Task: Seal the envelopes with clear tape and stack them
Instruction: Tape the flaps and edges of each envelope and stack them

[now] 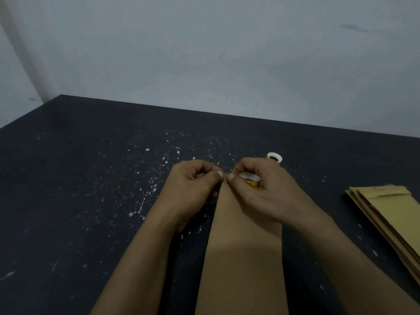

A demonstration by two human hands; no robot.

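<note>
Grey wall (204,53) at back. Dark table (91,178) fills the lower frame, flecked with pale specks.

One long brown envelope (243,258) lies flat on the table at centre, running from the near edge up to the hands. Its far end is under the hands, so I cannot tell whether the flap is closed. Contents not visible.

Stack of envelopes (391,214) sits on the table at far right, well apart from the centre one, edges fanned slightly. The top one shows a fold line across its far end. Nothing visible inside.

Right hand (261,192) rests over the far end of the centre envelope, fingers curled round a small tape roll (249,178) with a white core and a yellow label. Its thumb points left.

Left hand (195,185) is just left of the envelope's far corner, fingers curled in, thumb tip pressed against the forefinger in a tight pinch. Both thumbs nearly meet. Cannot tell what the pinch holds; anything there is too small or too clear to show.

Second roll (274,157), white-rimmed, stands on the table just behind the right hand, partly hidden by it.
</note>
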